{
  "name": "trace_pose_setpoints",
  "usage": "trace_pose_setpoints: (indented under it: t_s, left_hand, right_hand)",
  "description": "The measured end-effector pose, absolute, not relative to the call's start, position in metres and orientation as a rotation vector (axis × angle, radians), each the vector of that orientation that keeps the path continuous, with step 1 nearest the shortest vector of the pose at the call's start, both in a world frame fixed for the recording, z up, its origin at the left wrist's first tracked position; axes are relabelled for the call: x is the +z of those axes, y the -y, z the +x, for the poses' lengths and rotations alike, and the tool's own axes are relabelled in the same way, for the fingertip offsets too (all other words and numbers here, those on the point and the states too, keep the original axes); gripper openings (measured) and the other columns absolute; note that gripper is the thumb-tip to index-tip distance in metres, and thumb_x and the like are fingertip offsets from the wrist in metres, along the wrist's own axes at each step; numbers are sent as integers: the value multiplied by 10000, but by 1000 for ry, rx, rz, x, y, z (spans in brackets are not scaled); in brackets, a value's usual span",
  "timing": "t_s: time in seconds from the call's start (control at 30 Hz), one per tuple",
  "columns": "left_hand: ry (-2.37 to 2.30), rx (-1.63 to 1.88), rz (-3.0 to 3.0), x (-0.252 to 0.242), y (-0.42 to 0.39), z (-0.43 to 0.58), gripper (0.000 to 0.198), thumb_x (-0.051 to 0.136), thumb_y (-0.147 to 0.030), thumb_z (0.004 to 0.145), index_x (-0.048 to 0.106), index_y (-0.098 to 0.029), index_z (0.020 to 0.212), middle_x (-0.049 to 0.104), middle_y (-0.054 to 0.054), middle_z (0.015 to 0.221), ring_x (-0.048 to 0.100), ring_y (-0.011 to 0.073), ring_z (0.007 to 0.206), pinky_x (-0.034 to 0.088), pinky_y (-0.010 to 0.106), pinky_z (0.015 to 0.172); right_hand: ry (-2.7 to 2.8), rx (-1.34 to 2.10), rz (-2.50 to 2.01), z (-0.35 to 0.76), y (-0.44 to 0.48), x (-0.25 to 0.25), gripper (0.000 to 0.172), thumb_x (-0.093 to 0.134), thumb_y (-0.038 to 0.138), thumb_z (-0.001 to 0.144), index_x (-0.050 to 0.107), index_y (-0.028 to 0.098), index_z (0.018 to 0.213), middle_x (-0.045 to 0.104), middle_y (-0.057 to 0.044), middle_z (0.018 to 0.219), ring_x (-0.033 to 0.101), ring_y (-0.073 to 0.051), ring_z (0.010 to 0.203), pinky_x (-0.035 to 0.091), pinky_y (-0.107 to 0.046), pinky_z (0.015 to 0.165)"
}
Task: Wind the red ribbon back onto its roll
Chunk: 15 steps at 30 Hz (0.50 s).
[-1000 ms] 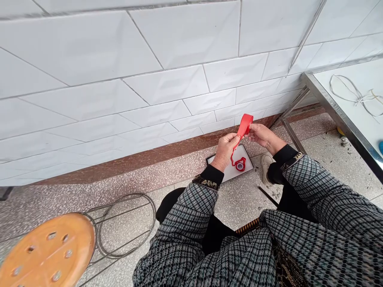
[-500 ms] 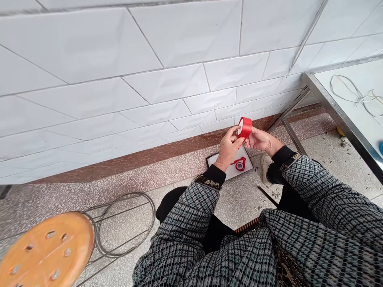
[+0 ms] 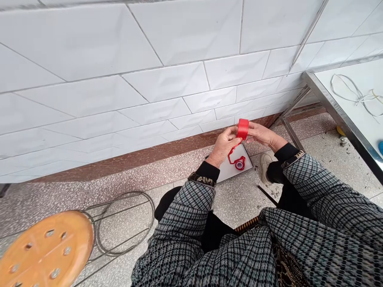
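Note:
A roll of red ribbon is held up in front of me, between my two hands. My left hand grips its left edge, thumb across the lower front and fingers at the side. From the other side my right hand grips the roll, its fingertips partly hidden behind it. A loose strand of red ribbon hangs below my left thumb towards a small spool with red ribbon. That spool lies on a white, dark-edged box or tray on the floor.
To the left an orange round stool with wire legs lies on its side. A metal-framed table with a coiled cable stands at the right. White tiled wall rises ahead. Small debris is scattered on the speckled floor.
The roll has turned so its red outer face points at me and its white core no longer shows. My left hand has shifted slightly left; my right fingers have moved up along the roll.

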State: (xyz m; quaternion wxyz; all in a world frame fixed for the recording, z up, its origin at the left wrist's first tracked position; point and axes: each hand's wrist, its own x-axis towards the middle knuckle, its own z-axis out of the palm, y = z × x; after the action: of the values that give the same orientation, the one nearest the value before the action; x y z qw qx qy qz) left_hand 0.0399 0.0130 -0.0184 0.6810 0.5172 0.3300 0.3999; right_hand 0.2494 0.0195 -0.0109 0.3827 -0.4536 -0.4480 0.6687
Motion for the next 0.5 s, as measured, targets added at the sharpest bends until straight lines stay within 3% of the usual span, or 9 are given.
trace_pose_setpoints:
  t_s: [0.17,0.3,0.5]
  left_hand:
    - [-736,873,1076,-16,-10,41,533,917,-329,706,675,-190,1161,720,-22,765,608,110,645,431,235,634]
    - [-757,891,1067,-14,-7,44,518,899,-322,693,662,-199,1138,754,-9,831,632,108,687,445,242,678]
    - [-741,853,1067,-13,-7,44,551,912,-349,681,668,-194,1150,726,-19,795,621,116,680,434,258,671]
  right_hand:
    - [1541,1249,-1083,261,-27,-20,669,927,458,820,690,231,1402,782,-68,1227,752,-245,1055,640,-388,944]
    - [1734,1064,-1088,265,-28,-24,674,834,477,908,627,268,1515,764,-53,1231,748,-213,928,638,-391,919]
    - [1765,982,-1052,261,-21,-15,566,823,410,900,665,242,1417,739,-73,1285,705,-193,932,621,-342,881]
